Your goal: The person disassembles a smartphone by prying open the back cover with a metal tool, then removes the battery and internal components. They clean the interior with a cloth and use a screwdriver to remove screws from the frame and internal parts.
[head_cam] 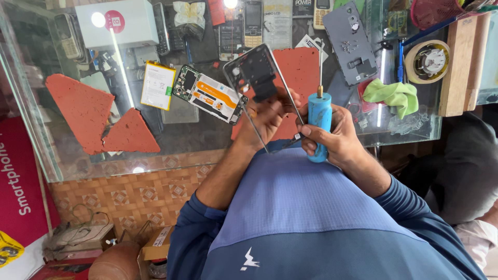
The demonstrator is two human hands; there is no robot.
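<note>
Left hand closed around phone frame, held tilted. Right hand, just beside it, fully gripping blue electric screwdriver, bit upward, above glass counter.

Light-blue screwdriver, lime-green cloth, brick-red mat pieces.

1. A glass counter carries the parts.
2. On it lie a circuit board, a battery, a white box, a grey back cover, a green cloth and a tape roll.
</note>
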